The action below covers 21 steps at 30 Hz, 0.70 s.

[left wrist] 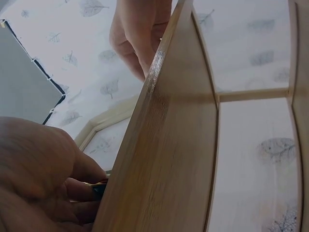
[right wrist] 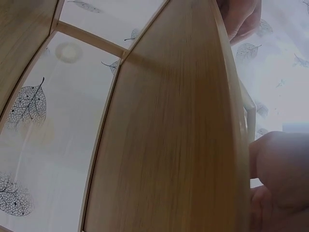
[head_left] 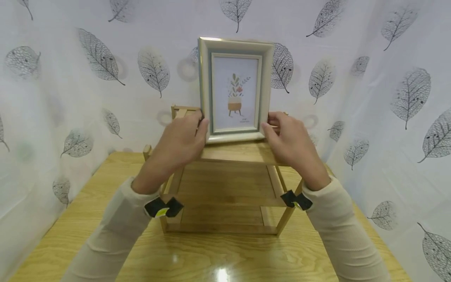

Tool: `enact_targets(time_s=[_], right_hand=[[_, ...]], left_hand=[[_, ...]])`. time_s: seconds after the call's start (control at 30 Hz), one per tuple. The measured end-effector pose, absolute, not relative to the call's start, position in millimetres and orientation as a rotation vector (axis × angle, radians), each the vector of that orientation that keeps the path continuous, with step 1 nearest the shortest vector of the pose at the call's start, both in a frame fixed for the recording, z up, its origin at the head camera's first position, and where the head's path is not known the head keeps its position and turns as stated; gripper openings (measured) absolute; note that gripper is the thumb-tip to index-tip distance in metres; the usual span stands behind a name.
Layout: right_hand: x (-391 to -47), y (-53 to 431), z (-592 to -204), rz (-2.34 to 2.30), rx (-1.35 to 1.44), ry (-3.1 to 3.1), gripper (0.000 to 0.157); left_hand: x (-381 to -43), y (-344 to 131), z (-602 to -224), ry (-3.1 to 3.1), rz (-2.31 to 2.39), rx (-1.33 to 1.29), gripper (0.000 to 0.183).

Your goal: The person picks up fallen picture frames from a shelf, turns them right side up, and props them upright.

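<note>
A picture frame is being held upright on the top board of a small wooden shelf. The frame is a tall rectangle with a smooth, pale, shiny border that steps inward. Inside it a little drawing of a plant in a pot on legs is being shown on white paper. Some tiny writing is sitting under the pot, but it is too small to be read.

The shelf is made of light brown wood with fine grain lines, and it is being carried by a glossy wooden bench.

The left hand is being curled around the lower left corner of the frame, with the thumb pressed on the front edge. The right hand is being curled around the lower right corner in the same way. Both wrists are being reached forward from cream ribbed sleeves.

A white curtain printed with grey leaves is being hung behind and at both sides.
</note>
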State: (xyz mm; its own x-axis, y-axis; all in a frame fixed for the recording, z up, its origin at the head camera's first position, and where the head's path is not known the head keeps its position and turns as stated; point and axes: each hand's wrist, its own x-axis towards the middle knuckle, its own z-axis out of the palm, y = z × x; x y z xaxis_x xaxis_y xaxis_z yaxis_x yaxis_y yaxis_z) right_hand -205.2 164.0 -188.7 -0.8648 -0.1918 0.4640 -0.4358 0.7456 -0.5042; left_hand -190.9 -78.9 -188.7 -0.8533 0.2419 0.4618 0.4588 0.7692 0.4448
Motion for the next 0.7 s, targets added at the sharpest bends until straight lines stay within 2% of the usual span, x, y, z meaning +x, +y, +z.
enact_targets(time_s=[0.23, 0.7], right_hand=[[-204.6, 162.7, -189.4, 0.938, 0.449, -2.539, 0.028], [-203.5, 162.7, -192.0, 0.970, 0.438, -2.530, 0.026]], left_hand=[[-193.5, -81.1, -188.8, -2.598, -0.772, -0.519, 0.029], [-195.6, -83.6, -187.3, -2.608, -0.765, -0.488, 0.031]])
